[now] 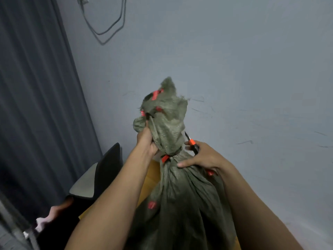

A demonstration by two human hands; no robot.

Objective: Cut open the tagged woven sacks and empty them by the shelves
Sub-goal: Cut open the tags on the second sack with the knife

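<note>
Far left of the frame: a dark curtain hangs in folds from top to bottom; below it a black chair stands against the wall, partly covered by the left forearm
Upper left: a cable loops down the grey wall; its upper end is cut off by the frame
Lower left corner: pale cloth and a grey object, too blurred to name
Centre: the green woven sack stands upright, its neck gathered and bound by a red tie; red tags show on the bunched top; its base is cut off below; a yellow-brown surface behind it is mostly hidden
Left hand: fingers closed tight round the bunched top above the tie
Right hand: curled round the orange-and-black scissors, blades hard to make out behind the sack; fingertips touching the sack just below the tie
</note>
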